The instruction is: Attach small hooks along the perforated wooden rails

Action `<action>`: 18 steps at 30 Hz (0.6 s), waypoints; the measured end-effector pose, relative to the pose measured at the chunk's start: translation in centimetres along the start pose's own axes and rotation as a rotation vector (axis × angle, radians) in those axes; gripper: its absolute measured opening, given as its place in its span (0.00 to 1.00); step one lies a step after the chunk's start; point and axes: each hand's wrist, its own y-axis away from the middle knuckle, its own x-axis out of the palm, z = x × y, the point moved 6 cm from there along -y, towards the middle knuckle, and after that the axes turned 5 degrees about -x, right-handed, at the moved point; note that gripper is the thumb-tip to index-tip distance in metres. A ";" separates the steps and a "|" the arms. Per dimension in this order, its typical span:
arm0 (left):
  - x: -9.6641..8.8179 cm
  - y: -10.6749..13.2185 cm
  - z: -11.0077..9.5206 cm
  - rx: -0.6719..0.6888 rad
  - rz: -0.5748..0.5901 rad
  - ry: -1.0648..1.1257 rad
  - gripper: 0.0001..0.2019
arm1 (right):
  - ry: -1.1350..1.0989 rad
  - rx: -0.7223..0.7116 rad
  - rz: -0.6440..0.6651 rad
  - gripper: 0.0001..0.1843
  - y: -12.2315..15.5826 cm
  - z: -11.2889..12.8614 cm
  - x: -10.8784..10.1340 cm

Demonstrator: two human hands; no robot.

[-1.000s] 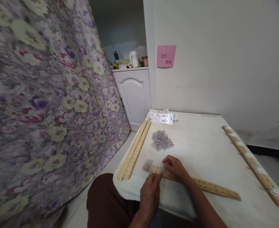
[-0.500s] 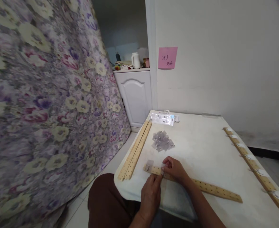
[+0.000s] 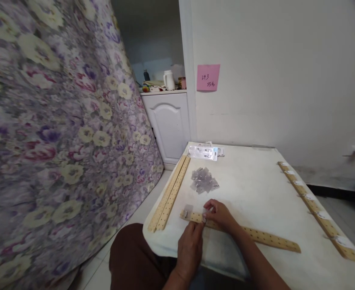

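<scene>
A perforated wooden strip (image 3: 265, 238) lies across the near part of the white table (image 3: 256, 189). My left hand (image 3: 190, 249) and my right hand (image 3: 219, 214) meet at its left end, fingers pinched on a small clear hook piece (image 3: 204, 217) against the strip. Another clear hook (image 3: 187, 211) sits on the strip's far left tip. A pile of clear plastic hooks (image 3: 202, 179) lies just beyond my hands.
Two perforated strips (image 3: 170, 194) lie together along the table's left edge. Another strip (image 3: 316, 209) carrying several hooks runs along the right. A blister pack (image 3: 203, 152) rests at the far edge. Floral fabric (image 3: 53, 133) hangs at left; a white cabinet (image 3: 168, 125) and pink note (image 3: 208, 77) stand behind.
Both hands stay pinched at the same spot on the strip. Only the camera view shifted slightly.
</scene>
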 end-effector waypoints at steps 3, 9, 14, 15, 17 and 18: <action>0.0 0.1 0.1 -0.013 -0.007 0.007 0.23 | -0.056 -0.012 0.010 0.12 0.0 0.4 -0.1; 0.5 0.5 0.9 -0.001 -0.057 0.039 0.21 | -0.023 -0.032 -0.058 0.11 1.4 1.0 -2.2; 0.7 0.8 1.4 0.002 -0.120 0.061 0.18 | 0.251 0.019 -0.055 0.15 5.3 0.2 -4.7; 0.7 0.8 1.4 -0.011 -0.106 0.068 0.17 | 0.297 0.007 -0.044 0.16 6.1 0.3 -4.8; 0.8 0.8 1.4 -0.036 -0.073 0.081 0.17 | 0.369 -0.009 -0.042 0.16 7.2 0.4 -5.0; 0.8 0.7 1.4 -0.044 -0.062 0.085 0.17 | 0.392 -0.010 -0.051 0.15 7.6 0.5 -5.0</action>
